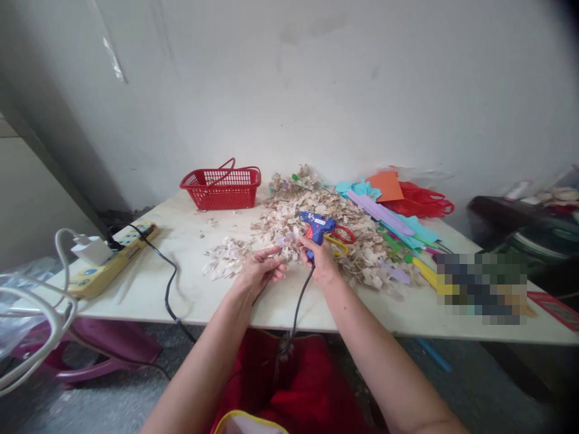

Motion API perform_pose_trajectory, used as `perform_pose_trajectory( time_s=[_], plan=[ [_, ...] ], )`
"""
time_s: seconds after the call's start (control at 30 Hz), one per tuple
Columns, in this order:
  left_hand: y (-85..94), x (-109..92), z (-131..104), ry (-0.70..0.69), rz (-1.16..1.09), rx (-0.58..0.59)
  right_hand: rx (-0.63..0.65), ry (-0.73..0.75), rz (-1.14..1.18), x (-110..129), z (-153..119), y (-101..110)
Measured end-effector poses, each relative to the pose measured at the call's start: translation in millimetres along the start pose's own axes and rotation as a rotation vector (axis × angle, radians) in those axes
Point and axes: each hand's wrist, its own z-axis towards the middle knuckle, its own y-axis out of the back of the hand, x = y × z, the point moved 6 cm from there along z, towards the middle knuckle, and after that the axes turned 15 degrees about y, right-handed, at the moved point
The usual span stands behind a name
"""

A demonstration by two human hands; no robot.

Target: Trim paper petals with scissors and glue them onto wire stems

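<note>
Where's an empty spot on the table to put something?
Bare tabletop lies between the yellow power strip and the small pale scrap pile, though a black cord crosses it. Crowded: the big scrap heap, blue glue gun and coloured paper.

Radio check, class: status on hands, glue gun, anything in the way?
Right hand gripping blue glue gun. Left hand close by, its hold unclear. Pale scraps crowd the gun.

So there's just the one view here, a head cam worn by the person, looking forward and slightly down over their own forearms. It faces a pale wall across the table (280, 301), with the tabletop spanning the middle of the frame. Pretty close too: the lap's right at the bottom edge. No second angle, so nothing's shared between views.
</note>
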Motion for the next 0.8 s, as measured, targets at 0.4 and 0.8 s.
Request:
perform_pose_trajectory(
  time_s=[0.4, 0.8],
  plan=[
    [1.5, -10, -3, -0.137, -0.042, -0.090, 0.015, -0.024, 0.052, -3, -1, -1],
    [0.6, -15, -8, -0.223, -0.032, -0.086, 0.026, -0.047, 0.101, -7, -2, -2]
  ],
)
